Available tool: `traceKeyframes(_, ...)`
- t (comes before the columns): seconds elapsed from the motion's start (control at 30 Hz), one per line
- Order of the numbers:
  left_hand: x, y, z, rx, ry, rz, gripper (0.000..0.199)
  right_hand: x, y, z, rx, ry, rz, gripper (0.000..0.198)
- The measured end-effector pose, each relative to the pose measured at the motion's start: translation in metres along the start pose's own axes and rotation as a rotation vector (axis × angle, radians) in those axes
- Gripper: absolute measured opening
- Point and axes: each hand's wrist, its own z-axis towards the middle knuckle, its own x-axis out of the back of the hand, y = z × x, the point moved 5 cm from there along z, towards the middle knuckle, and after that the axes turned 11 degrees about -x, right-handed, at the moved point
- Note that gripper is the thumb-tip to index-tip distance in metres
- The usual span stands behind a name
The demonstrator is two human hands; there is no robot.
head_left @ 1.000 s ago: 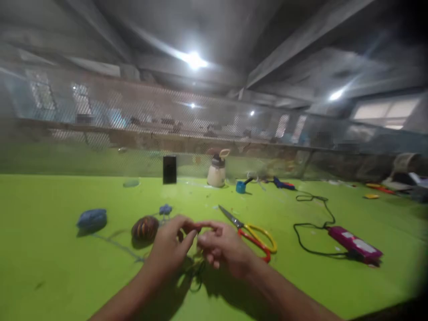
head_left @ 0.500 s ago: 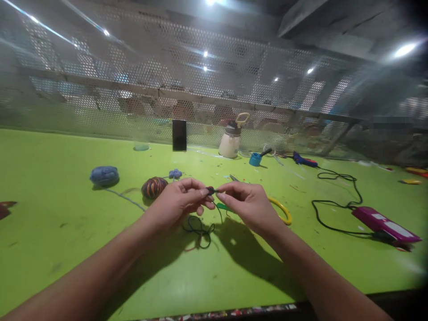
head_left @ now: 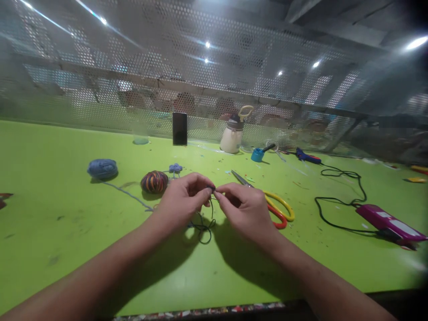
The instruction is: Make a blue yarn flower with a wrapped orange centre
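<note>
At the centre of the frame I am grasping a small dark yarn piece between the fingers of my left hand, while my right hand is pinching at its right edge. A dark strand is trailing below and lying in loops on the green worktop. Left of centre, 2 balls are resting: a multicoloured ball near my left hand and a blue ball farther left. A blue flower is sitting just above my left hand. Right of centre, scissors are lying partly behind my right hand. A pale bottle is standing above centre, and a purple box is lying toward the right edge.
</note>
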Motion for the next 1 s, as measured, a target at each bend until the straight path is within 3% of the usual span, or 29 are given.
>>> traceKeyframes(0.17,0.002,0.004,-0.001,-0.156,0.051,0.220,0.005,-0.003,-0.007,-0.008,0.075,0.065,-0.005,0.014)
traceKeyframes(0.4,0.001,0.007,-0.007,-0.142,0.128,0.069,0.008,-0.003,-0.013,-0.013,0.221,0.098,0.007,0.015)
traceKeyframes(0.67,-0.001,0.023,-0.018,-0.540,0.131,0.546,0.008,-0.002,-0.017,-0.016,0.311,0.120,-0.081,0.015)
traceKeyframes(0.83,-0.005,0.024,-0.018,-0.601,0.092,0.596,0.022,-0.004,-0.020,-0.019,0.423,0.129,-0.165,0.019)
traceKeyframes(1.0,-0.005,0.027,-0.020,-0.617,0.086,0.636,0.010,-0.003,-0.021,-0.020,0.443,0.108,-0.155,0.018)
